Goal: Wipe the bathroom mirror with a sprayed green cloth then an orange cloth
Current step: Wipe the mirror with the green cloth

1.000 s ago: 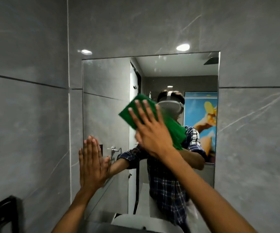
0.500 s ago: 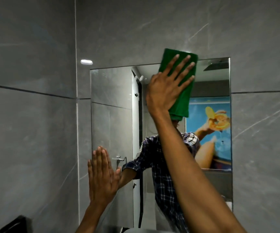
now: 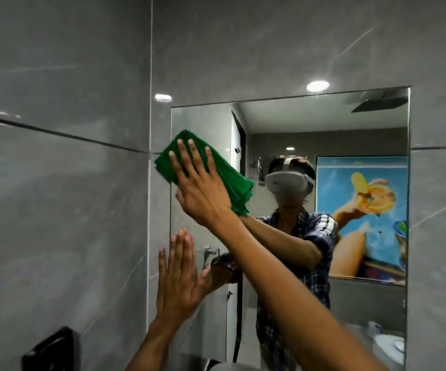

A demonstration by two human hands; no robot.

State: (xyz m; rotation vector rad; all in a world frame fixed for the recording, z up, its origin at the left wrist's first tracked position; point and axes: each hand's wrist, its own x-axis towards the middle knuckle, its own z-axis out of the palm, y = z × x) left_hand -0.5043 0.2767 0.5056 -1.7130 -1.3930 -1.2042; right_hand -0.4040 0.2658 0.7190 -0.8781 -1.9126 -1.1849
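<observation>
Head view: the right hand (image 3: 203, 194), fingers spread flat, presses a folded green cloth (image 3: 227, 178) against the frameless rectangular wall mirror (image 3: 323, 124) at its upper left corner, the cloth lapping over the mirror's left edge onto the grey tiled wall (image 3: 61, 210). The left hand (image 3: 179, 279) lies open-palmed, holding nothing, against the mirror's lower left edge.

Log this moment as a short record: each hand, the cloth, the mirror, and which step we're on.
right hand: open palm pressing the green cloth flat on the mirror, at its upper left edge
left hand: flat, fingers together, at the mirror's lower left edge
green cloth: folded, one corner over the wall tile
orange cloth: not in view
step: green cloth wipe
</observation>
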